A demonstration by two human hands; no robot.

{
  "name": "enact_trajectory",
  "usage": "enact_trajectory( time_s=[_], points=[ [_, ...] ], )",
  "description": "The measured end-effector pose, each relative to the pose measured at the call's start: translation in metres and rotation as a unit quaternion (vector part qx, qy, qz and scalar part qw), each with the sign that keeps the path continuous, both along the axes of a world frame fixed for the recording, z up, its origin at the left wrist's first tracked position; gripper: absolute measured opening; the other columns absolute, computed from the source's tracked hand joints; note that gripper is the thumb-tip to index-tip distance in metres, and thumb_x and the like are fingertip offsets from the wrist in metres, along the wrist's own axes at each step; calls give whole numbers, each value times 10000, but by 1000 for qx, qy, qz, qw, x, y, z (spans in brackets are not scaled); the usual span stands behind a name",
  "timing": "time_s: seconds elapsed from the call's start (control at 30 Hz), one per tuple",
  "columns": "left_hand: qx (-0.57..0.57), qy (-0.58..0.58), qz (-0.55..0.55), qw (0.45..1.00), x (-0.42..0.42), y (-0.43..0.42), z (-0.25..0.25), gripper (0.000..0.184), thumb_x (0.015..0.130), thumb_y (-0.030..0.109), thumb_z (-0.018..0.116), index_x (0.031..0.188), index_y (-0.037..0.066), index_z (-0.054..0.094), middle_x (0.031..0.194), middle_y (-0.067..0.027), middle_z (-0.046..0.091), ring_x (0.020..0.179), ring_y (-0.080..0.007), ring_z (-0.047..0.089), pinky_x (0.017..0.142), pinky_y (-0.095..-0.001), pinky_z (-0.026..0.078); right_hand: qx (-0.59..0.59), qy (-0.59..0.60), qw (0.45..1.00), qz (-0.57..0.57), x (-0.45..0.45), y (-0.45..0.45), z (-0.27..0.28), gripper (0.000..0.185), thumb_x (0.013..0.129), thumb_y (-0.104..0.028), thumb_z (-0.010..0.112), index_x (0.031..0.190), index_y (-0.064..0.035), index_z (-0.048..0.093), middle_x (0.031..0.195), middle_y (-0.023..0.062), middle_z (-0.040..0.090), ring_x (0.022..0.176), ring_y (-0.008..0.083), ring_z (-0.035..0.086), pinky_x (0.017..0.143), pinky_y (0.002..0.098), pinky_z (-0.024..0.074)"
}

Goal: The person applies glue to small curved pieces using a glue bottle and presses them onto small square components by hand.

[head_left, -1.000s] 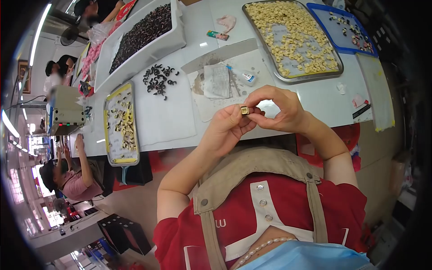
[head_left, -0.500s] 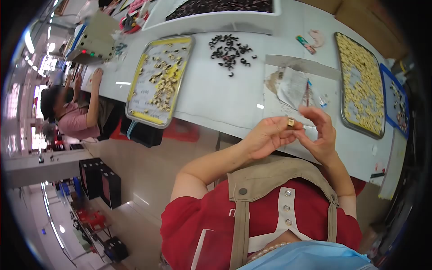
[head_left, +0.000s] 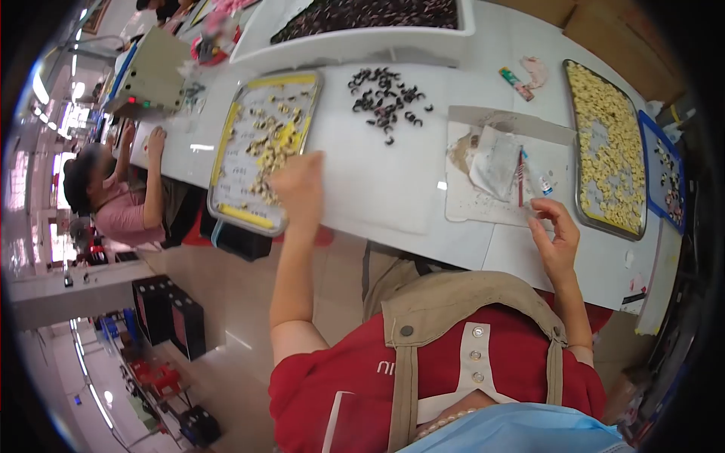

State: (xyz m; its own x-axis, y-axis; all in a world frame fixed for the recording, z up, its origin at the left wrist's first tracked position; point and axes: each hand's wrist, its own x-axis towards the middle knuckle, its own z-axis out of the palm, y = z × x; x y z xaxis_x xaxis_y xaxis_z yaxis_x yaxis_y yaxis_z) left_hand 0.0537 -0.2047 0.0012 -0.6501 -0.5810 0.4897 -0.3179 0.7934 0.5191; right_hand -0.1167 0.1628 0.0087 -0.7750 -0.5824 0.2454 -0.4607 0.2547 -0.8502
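Observation:
My left hand [head_left: 298, 185], blurred by motion, is over the right edge of a metal tray [head_left: 221, 155] with a yellow lining. Small cream and dark pieces [head_left: 278, 143] lie scattered in that tray. What this hand's fingers do is hidden. My right hand [head_left: 555, 235] hovers at the table's front edge with thumb and index finger curved apart, and nothing shows between them. Just beyond it are a cardboard sheet [head_left: 467, 198], crumpled paper [head_left: 495, 164], a thin reddish stick [head_left: 520, 177] and a small bottle [head_left: 545, 186].
Black curved pieces [head_left: 385, 98] lie in a pile below a white bin [head_left: 347, 54]. At the right stand a metal tray [head_left: 580, 151] of cream pieces and a blue tray [head_left: 682, 219]. Another person [head_left: 124, 211] sits at the left, near a boxy machine [head_left: 155, 72].
My left hand has moved left from beside my right hand to the tray. My right hand has parted from the small gold-coloured piece, which no longer shows.

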Motion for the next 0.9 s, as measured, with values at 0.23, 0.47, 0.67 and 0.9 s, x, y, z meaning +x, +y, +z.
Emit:
enact_trajectory(
  time_s=[0.23,0.47,0.67,0.9],
  points=[
    [7,-77,-93,993,-84,44,-18,80,743,92,616,801,44,590,751,-95,561,696,-272,555,600,-395,399,2,27,1000,-2,-5,15,15,122,737,-22,630,856,-3,611,860,98,627,742,178,611,650,253,476],
    [49,-16,-185,981,-81,39,-22,81,712,-6,596,781,15,560,836,-128,540,755,-281,543,667,-335,444,29,102,994,-32,-27,26,16,160,732,-64,637,880,-11,607,879,119,609,791,246,598,706,312,474],
    [-22,17,-188,982,-81,36,-32,89,731,-41,590,790,0,536,852,-118,536,698,-249,544,615,-307,449,157,144,977,7,-55,8,6,310,749,-157,632,1019,-21,561,937,139,565,849,297,558,749,359,450],
    [43,23,-143,989,-71,36,-28,61,777,4,564,828,4,531,815,-138,557,715,-277,548,638,-330,448,185,82,979,-20,-50,0,13,360,709,-211,659,978,6,557,881,170,552,833,318,548,730,358,446]
  ],
)
